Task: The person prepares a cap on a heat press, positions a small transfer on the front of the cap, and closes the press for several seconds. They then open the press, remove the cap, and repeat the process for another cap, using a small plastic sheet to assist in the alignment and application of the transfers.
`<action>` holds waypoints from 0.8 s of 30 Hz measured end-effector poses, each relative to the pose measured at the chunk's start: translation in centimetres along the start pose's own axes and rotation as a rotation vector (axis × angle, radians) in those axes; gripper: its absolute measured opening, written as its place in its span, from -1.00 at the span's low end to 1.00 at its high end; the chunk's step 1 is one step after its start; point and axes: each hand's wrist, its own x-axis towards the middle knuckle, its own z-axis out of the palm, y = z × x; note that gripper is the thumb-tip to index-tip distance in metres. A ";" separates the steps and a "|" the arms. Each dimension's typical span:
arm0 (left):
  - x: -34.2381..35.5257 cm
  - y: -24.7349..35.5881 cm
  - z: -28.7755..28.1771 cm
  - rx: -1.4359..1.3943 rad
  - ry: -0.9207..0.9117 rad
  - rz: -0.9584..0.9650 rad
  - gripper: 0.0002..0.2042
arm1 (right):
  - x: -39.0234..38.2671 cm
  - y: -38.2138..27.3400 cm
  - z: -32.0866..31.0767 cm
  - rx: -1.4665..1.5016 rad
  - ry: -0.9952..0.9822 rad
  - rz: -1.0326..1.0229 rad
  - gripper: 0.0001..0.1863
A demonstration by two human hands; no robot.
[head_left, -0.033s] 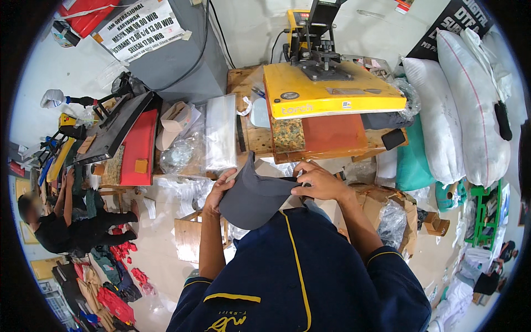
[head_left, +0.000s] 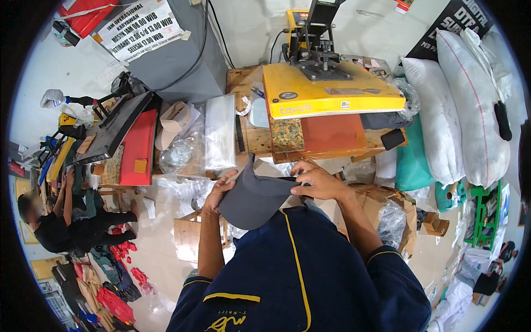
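Note:
Just in front of my chest is a dark grey cap (head_left: pixel 253 198), its wide brim turned down toward me. My left hand (head_left: pixel 220 192) holds its left side, thumb and fingers closed at the edge, with some fingertips hidden behind the fabric. At the cap's right end, my right hand (head_left: pixel 316 181) pinches the narrow band between thumb and fingers. Beyond the cap stands a yellow heat press (head_left: pixel 332 91), its upper plate raised over an orange-brown lower pad (head_left: pixel 334 133).
The press rests on a wooden table (head_left: pixel 251 138). Clear plastic sleeves (head_left: pixel 220 133) and a beige cap (head_left: pixel 172 126) lie to its left, near a second press with a red pad (head_left: pixel 138 149). White sacks (head_left: pixel 434 110) and a cardboard box (head_left: pixel 376 207) stand right. Another person (head_left: pixel 66 227) works far left.

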 end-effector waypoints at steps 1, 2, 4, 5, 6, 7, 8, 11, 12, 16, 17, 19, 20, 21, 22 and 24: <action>0.2 -0.5 -0.6 0.077 -0.010 -0.034 -0.48 | 0.0 0.2 0.2 0.063 0.059 -0.091 -0.58; 0.2 -0.5 0.1 0.249 0.030 -0.088 -0.47 | 0.4 -0.2 0.2 0.158 0.056 -0.106 -0.62; 0.0 -0.3 2.2 0.592 0.108 -0.198 -0.44 | 1.2 -1.6 0.0 0.349 0.053 -0.135 -0.68; 0.6 -1.4 0.7 0.785 0.039 -0.113 -0.42 | 1.8 -1.8 0.3 0.432 0.060 -0.151 -0.67; 0.5 -0.7 3.2 0.717 -0.004 0.007 -0.41 | 2.2 -1.0 0.6 0.429 0.033 -0.095 -0.65; 0.4 0.0 6.0 0.646 -0.046 0.125 -0.40 | 2.8 0.1 0.7 0.426 0.005 -0.039 -0.62; -0.1 0.7 8.9 0.569 -0.077 0.246 -0.40 | 3.3 0.5 0.9 0.425 -0.032 0.012 -0.59; 0.2 0.9 13.0 0.691 -0.234 0.355 -0.39 | 4.0 0.4 0.7 0.467 -0.038 -0.009 -0.56; 0.5 0.9 13.9 0.789 -0.267 0.363 -0.39 | 3.9 0.4 0.3 0.489 -0.060 -0.007 -0.56; 1.9 1.2 14.9 1.227 -0.270 0.498 -0.62 | 3.1 0.2 -2.4 0.475 -0.004 0.038 -0.61; 2.0 1.0 15.3 1.191 -0.237 0.490 -0.70 | 3.1 0.2 -3.0 0.454 0.000 0.034 -0.62; 2.3 0.7 15.0 0.919 -0.242 0.360 -0.73 | 2.6 -0.3 -4.2 0.476 -0.001 0.188 -0.60; 2.4 0.8 15.0 0.784 -0.247 0.294 -0.75 | 2.4 0.4 -4.5 0.474 -0.046 0.270 -0.57; 2.8 1.0 15.1 0.684 -0.236 0.350 -0.80 | 2.4 1.6 -4.8 0.471 -0.091 0.353 -0.55; 2.4 1.7 14.7 0.658 -0.096 0.197 -0.84 | 2.3 2.6 -4.9 0.467 -0.136 0.436 -0.51; 3.2 2.2 12.6 0.634 -0.101 0.172 -0.84 | 1.9 4.0 -5.1 0.440 -0.166 0.443 -0.47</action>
